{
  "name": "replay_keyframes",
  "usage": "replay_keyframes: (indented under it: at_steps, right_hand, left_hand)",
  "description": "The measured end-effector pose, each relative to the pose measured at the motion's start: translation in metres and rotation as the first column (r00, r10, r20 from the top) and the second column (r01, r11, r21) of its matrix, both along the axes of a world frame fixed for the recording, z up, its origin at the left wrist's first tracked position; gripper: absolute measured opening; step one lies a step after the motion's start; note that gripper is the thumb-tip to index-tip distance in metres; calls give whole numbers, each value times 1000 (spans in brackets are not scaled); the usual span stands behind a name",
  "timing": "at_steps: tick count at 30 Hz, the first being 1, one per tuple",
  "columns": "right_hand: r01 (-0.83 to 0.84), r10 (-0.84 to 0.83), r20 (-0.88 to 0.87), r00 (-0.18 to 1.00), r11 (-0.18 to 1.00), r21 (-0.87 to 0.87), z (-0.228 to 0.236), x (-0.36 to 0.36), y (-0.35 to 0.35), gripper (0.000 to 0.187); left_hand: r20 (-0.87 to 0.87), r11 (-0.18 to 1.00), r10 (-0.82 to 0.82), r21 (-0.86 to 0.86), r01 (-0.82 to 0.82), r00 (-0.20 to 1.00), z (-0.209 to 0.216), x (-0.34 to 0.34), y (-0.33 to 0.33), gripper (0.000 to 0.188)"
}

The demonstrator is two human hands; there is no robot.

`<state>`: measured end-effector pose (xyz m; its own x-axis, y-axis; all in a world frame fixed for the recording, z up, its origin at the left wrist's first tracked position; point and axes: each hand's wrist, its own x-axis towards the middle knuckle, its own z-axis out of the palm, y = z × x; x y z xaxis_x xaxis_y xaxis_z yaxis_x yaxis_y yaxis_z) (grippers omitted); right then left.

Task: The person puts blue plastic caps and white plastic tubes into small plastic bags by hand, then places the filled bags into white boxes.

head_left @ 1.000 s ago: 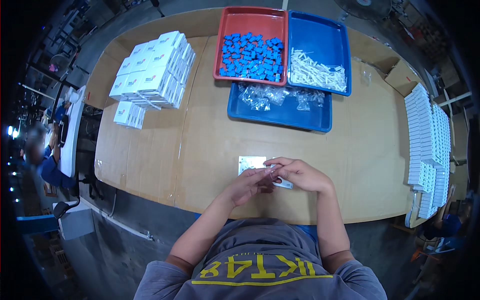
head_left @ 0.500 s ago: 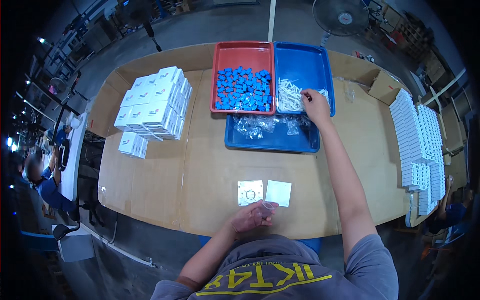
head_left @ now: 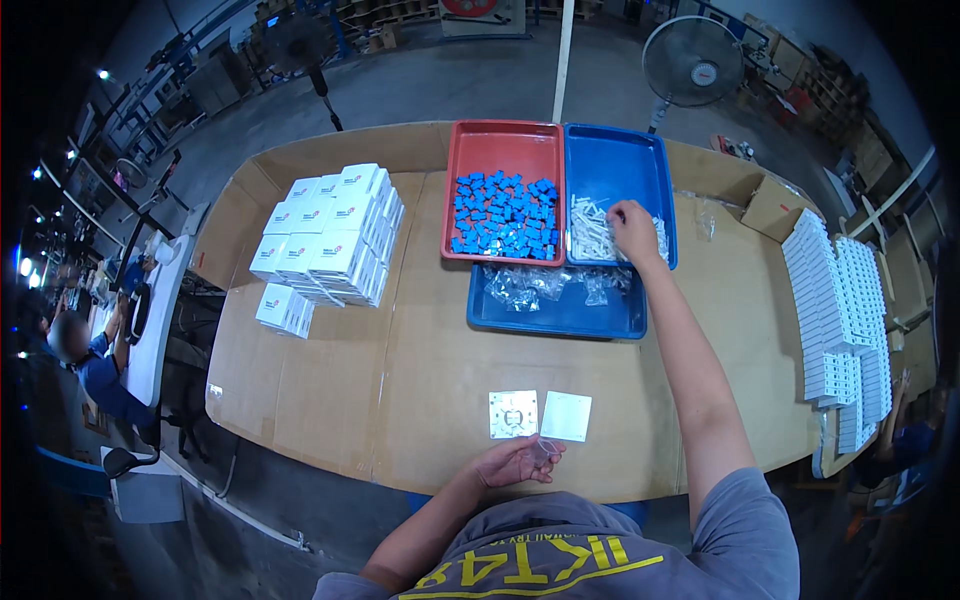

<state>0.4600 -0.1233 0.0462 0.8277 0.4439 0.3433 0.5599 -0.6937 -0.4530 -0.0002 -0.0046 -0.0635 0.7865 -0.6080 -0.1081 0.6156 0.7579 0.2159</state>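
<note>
My left hand (head_left: 515, 463) is at the table's near edge, palm up, its fingers curled round a small clear plastic bag (head_left: 546, 450). Just beyond it lie two flat square pieces side by side: a white card with dark printing (head_left: 513, 414) and a plainer white square (head_left: 567, 416). My right arm stretches forward to the blue tray (head_left: 615, 155) at the back. There my right hand (head_left: 634, 234) is bent over a heap of small white, stick-like parts (head_left: 590, 232), its fingers drawn together. Whatever sits between those fingertips is too small to make out.
Left of the blue tray stands a red tray (head_left: 505, 150) of small blue parts (head_left: 505, 215). A lower blue tray (head_left: 560, 318) in front holds clear bags (head_left: 515, 288). White boxes (head_left: 335, 235) are stacked at left, and white pieces (head_left: 835, 300) stand in rows at right.
The whole view has shifted, so the table sits lower in it. My right hand has moved slightly left and farther over the white parts. My left hand keeps its hold on the bag.
</note>
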Motion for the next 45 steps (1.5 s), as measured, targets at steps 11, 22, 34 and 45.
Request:
replay_keyframes:
  at_steps: [11,22,34,45]
  right_hand:
    - [312,305,-497,813,493,812,33,-57,-28,17]
    - [451,338,-793,507,680,578,-26,-293,-56,15]
    - [236,453,-757,471,762,603,11,-290,-61,11]
    - [84,430,-770,471,847,524,18,-290,-47,15]
  left_hand:
    - [-14,1000,-22,8,22,1000,-14,-9,-2,59]
    - [4,904,335,281,-323,942,54,30,5,55]
    - [-116,861,312,454,-229,943,75,53,1,50]
    - [-198,872,336,435,-225,921,75,42,5,47]
